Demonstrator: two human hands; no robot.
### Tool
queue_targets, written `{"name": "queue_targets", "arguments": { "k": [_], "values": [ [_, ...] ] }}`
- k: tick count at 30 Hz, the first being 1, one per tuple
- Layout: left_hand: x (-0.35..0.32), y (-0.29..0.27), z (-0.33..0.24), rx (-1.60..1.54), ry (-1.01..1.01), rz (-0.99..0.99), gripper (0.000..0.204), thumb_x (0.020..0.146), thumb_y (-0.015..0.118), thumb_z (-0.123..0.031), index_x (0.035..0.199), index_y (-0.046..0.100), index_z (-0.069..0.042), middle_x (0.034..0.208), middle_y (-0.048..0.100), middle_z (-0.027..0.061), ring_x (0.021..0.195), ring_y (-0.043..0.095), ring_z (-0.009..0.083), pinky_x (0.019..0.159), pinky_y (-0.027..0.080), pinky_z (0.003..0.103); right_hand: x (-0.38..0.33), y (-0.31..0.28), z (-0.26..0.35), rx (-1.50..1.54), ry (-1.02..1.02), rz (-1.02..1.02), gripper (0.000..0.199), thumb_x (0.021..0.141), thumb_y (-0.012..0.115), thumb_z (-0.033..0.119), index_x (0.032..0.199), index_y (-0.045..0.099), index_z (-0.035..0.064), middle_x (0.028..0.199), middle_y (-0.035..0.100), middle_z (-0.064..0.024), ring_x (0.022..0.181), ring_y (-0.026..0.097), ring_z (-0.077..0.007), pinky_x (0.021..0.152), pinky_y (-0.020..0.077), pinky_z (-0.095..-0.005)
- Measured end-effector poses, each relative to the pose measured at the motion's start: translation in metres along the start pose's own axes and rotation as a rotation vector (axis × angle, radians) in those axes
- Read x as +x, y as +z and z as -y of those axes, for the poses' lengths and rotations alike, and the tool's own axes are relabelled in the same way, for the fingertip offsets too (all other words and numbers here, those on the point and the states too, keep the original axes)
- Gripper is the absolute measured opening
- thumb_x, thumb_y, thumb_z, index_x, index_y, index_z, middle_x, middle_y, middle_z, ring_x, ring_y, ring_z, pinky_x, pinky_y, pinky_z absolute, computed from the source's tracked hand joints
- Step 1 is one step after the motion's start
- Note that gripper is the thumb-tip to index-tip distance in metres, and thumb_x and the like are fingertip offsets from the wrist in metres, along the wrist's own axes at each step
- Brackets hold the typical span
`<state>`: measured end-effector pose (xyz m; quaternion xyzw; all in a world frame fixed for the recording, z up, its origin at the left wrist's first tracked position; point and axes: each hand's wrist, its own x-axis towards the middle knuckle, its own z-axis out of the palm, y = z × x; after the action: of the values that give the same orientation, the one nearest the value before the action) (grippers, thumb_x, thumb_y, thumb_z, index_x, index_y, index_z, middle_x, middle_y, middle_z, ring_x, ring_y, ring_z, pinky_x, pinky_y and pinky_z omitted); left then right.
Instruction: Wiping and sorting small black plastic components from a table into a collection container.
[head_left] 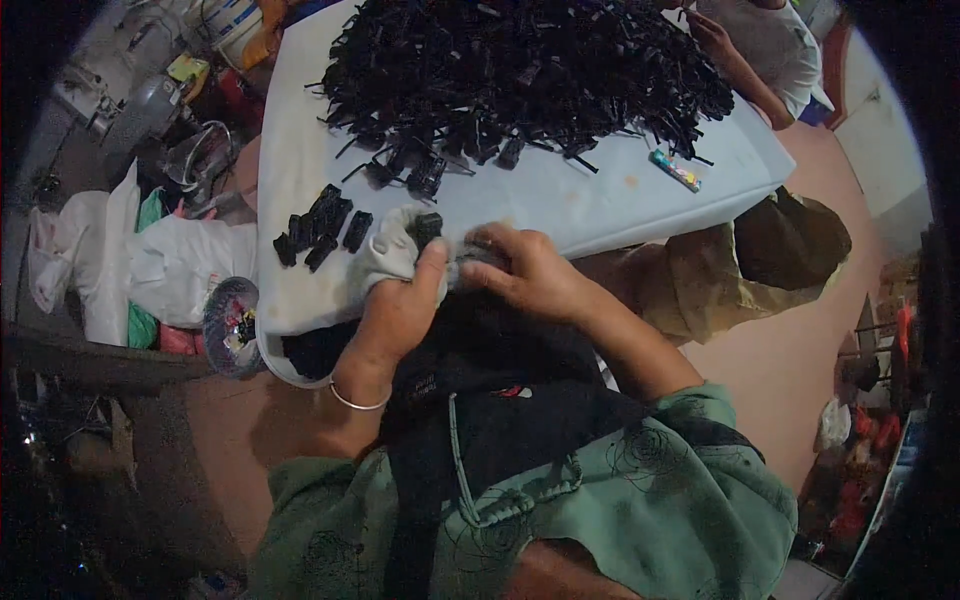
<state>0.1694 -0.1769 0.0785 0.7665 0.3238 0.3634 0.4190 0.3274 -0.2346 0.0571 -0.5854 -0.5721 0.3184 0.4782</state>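
Note:
My left hand (398, 312) is closed round a bunched white cloth (392, 246), and a small black plastic part (428, 226) sticks out of it by the thumb. Just to its right is my right hand (535, 272), fingers curled inward and partly smeared by motion. Something greyish and blurred lies between those fingers; its kind does not show. Both hands are over the near edge of the white table (570, 212). To the left of the cloth lies a small group of black plastic parts (320, 226).
A large heap of black parts with thin stems (520, 80) covers the table's far side. A colourful tube-shaped packet (676, 171) lies at its right. Another person's arm (745, 75) reaches in there. A brown sack (700, 275) stands below right, white bags (195, 265) at left.

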Motion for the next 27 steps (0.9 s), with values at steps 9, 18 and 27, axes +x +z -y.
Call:
{"name": "queue_targets", "arguments": {
  "k": [9,18,27],
  "values": [
    [-0.002,0.001,-0.005,-0.22,-0.167,0.208,0.025,0.083,0.042,-0.009,0.106,0.045,0.001,0.074,0.052,0.0035,0.063,0.049,0.01,0.057,0.042,0.024,0.003,-0.005,-0.002,0.015,-0.219,0.079,0.014,0.081,0.056,0.012,0.083,0.057,-0.0015,0.07,0.057,-0.006,0.066,0.053,-0.0116,0.06,0.0431,-0.0253],
    [-0.001,0.009,0.019,0.14,0.179,0.078,0.024,0.079,0.043,-0.009,0.101,0.047,0.001,0.079,0.055,0.0144,0.072,0.055,0.0277,0.063,0.044,0.034,0.003,0.003,-0.002,0.079,-0.209,0.147,0.026,0.087,0.046,0.02,0.073,0.052,-0.0013,0.057,0.049,-0.0152,0.049,0.04,-0.0181,0.05,0.0378,-0.033],
    [-0.006,-0.003,-0.003,0.369,0.173,0.149,0.029,0.081,0.042,-0.009,0.108,0.045,0.002,0.098,0.052,0.0208,0.094,0.051,0.0338,0.081,0.04,0.038,0.005,0.025,-0.002,0.151,-0.205,0.041,0.029,0.09,0.043,0.021,0.07,0.048,0.0007,0.055,0.038,-0.0017,0.057,0.033,-0.0076,0.05,0.0345,-0.0265]
  ]
}}
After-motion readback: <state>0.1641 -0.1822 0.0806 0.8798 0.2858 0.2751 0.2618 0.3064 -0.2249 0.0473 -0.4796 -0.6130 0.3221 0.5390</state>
